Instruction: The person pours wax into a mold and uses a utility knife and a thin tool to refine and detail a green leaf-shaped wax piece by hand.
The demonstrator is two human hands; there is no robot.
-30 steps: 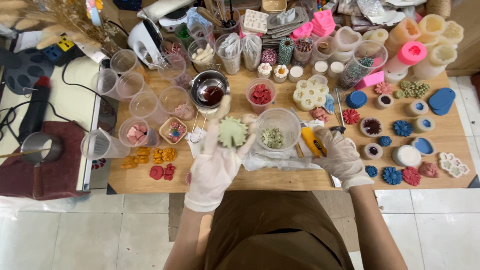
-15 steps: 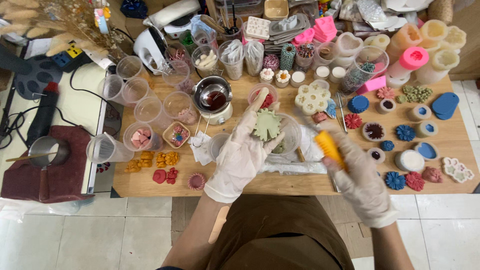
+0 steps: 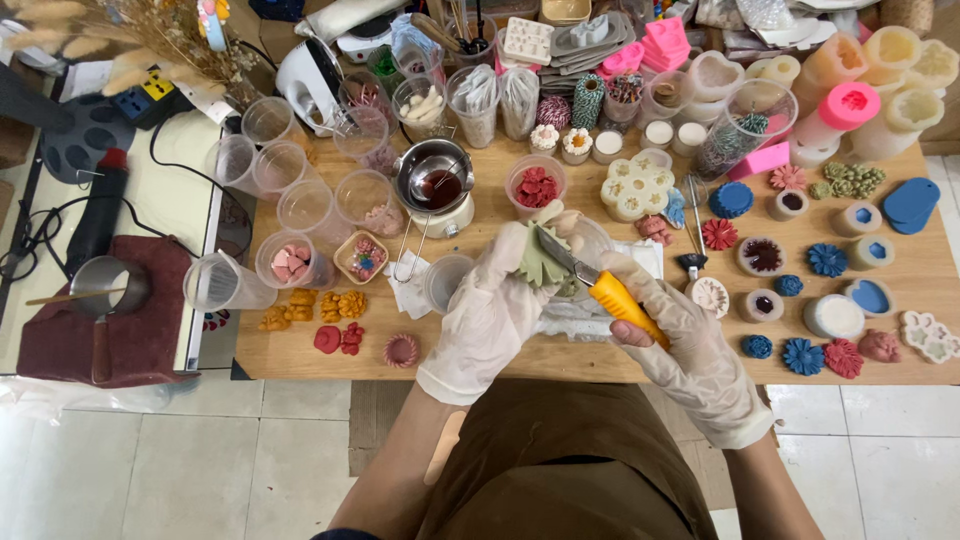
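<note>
Head view: left hand (image 3: 488,318) is gripping green flower piece (image 3: 541,262); right hand (image 3: 690,350) is clasping yellow-handled knife (image 3: 597,288), blade touching it. Best trimmed shallow, piece steadied.

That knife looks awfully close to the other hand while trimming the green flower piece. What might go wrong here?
The blade of the yellow-handled knife lies against the green flower piece, which the left hand holds in thin gloves; a slip could nick those fingers. The piece might also chip or crack under pressure. Trimmings could scatter past the clear bowl beneath onto the crowded wooden table.
</note>
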